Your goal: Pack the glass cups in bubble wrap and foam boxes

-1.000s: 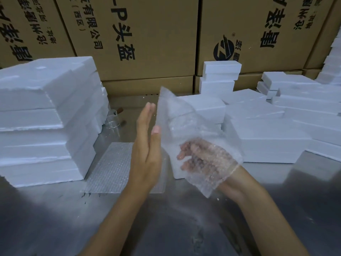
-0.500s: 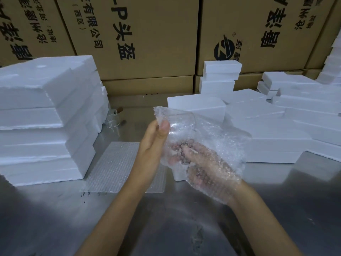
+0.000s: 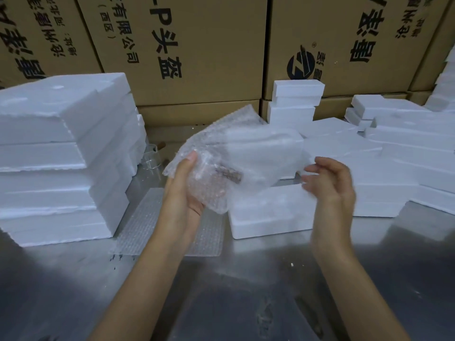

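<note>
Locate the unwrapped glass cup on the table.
Head view, left of centre: the bare glass cup stands on the metal table, tucked against the left foam stack, behind the flat bubble wrap sheets.

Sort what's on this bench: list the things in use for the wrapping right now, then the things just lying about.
In use: left hand, bubble-wrapped cup, right hand, open foam box.
Lying about: bare glass cup, flat bubble wrap sheet, foam stack, cardboard cartons.

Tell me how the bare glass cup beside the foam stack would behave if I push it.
The glass cup stands upright on smooth metal table, so it probably slides easily. It looks thin and clear, so likely light, fragile, and apt to tip against the foam stack.
</note>
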`<state>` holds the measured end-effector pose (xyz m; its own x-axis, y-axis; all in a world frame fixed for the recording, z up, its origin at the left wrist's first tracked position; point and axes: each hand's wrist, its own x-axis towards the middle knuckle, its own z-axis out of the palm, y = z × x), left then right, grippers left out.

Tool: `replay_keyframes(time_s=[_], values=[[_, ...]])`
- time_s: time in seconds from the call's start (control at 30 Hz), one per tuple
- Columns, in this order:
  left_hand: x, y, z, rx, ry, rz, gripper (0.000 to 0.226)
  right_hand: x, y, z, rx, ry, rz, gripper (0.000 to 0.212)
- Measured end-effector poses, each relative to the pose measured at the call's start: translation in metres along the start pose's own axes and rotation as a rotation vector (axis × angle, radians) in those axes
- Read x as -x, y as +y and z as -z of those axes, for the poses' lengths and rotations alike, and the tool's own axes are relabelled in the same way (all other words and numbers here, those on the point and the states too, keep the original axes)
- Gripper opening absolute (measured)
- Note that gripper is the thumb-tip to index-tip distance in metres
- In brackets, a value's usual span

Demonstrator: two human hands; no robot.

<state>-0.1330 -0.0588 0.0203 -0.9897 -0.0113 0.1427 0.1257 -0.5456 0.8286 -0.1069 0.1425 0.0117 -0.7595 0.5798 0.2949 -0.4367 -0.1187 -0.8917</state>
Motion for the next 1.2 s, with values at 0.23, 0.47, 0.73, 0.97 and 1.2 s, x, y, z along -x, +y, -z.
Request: replay_keyframes(time_s=[0.23, 0.47, 0.73, 0.97, 1.2], values=[[0.003, -0.005, -0.007, -0.023, -0.236, 0.074, 0.038, 0.023, 0.011, -0.019, 0.117, -0.457, -0.151, 0.034], [0.013, -0.023, -0.008, -0.724, -0.411, 0.028, 0.060, 0.007, 0.003, 0.001, 0.248, -0.295, -0.087, 0.023], [0.016, -0.018, -0.009, -0.897, -0.539, 0.020, 0.066, 0.003, -0.001, 0.006, 0.342, -0.381, -0.156, 0.013], [0.020, -0.024, -0.008, -1.222, -0.590, -0.084, 0.073, 0.001, 0.005, 0.012, 0.493, -0.509, -0.186, 0.030], [0.014, -0.023, -0.008, -1.036, -0.551, -0.077, 0.042, 0.005, 0.015, 0.008, 0.904, -0.501, 0.177, 0.021]])
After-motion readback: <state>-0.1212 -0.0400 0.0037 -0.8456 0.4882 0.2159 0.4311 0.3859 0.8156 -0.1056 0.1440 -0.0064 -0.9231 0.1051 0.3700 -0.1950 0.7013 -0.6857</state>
